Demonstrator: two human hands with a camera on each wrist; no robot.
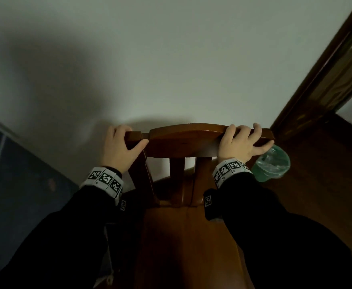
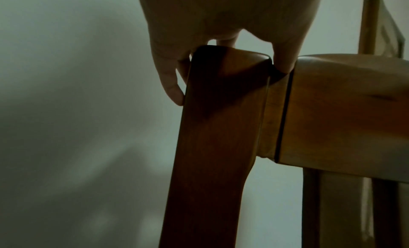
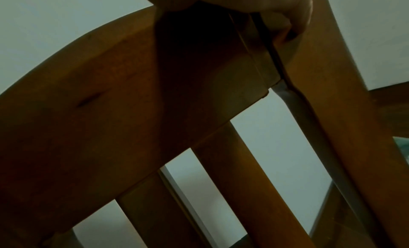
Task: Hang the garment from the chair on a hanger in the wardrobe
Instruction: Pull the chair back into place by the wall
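Chair back gripped, garment nowhere in sight

Garment first: I cannot find it in any view. The chair point(image 1: 183, 140) shows bare wood on its top rail and seat, so either the cloth lies out of frame or I am reading it wrong (the dim light does not help). No wardrobe or hanger shows either.

My left hand point(image 1: 120, 147) curls over the rail's end at about 9 o'clock from the chair's middle, thumb on the near face; the left wrist view shows its fingers point(image 2: 171, 80) down behind the post. My right hand point(image 1: 240, 142) wraps the rail at 3 o'clock, fingers over the top.

I judge the step in hand to be handling the chair itself, not the hanging. The next move calls for letting go and locating the garment.

Past the right hand, at 4 o'clock, stands a bin with a green liner point(image 1: 272, 163); a dark door frame point(image 1: 325, 80) rises at 2 o'clock. Both wrist bands point(image 1: 105, 179) carry black-and-white square code markers; no readable words or brands.
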